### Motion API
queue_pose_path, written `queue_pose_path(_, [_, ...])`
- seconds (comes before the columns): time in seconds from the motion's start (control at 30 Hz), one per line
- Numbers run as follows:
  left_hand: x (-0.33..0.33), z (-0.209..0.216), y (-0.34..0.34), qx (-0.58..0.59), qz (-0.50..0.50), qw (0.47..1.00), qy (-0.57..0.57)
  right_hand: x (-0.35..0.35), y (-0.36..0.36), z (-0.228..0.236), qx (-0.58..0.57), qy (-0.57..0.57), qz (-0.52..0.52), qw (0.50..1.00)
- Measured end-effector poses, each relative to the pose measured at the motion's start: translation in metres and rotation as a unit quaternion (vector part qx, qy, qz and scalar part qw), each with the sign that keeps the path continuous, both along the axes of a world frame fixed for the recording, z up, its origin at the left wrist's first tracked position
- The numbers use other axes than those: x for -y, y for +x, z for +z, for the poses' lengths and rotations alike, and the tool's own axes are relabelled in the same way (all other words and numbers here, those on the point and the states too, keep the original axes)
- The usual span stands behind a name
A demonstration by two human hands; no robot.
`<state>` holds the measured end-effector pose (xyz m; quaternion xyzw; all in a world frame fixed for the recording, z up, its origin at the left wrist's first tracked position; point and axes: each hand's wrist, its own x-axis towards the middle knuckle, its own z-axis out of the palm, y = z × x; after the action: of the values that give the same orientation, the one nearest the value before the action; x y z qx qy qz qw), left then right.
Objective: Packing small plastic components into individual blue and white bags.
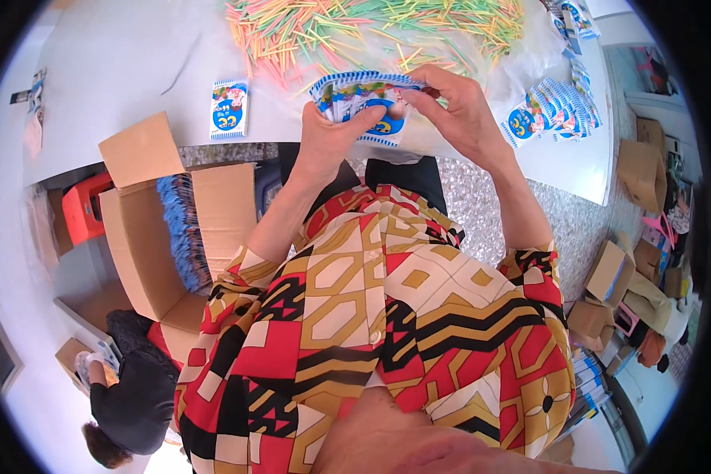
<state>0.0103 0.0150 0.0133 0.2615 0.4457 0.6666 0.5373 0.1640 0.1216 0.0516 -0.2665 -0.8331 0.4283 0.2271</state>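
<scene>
Over the near edge of the white table I hold a fanned bunch of small blue-and-white printed packets (347, 99). My left hand (324, 142) is closed round the bunch's left side, its thumb lying across the front. At the upper right corner, my right hand (468, 118) pinches the packets' edge between thumb and fingers; the exact grip there is partly hidden. Just beyond both hands lies a wide heap of thin pink, yellow and green sticks (387, 35) on clear plastic sheeting. A single similar packet (229, 109) lies flat to the left of my hands.
More packets (559, 112) lie overlapping at the table's right end. Below the table's left edge, an open cardboard box (138, 245) holds a row of blue packets. An orange-red stool (87, 207) stands beside it. Another person (138, 387) works at lower left. Cartons (608, 272) stand at right.
</scene>
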Motion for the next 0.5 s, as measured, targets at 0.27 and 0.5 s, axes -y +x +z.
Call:
queue_pose_path(0.27, [0.001, 0.001, -0.001, -0.004, 0.016, 1.000, 0.000, -0.006, -0.006, 0.005, 0.047, -0.056, 0.007, 0.997])
queue_pose_path(0.5, [0.004, 0.005, -0.011, -0.040, -0.041, 0.998, -0.029, -0.009, -0.009, 0.010, 0.042, 0.076, 0.044, 0.995])
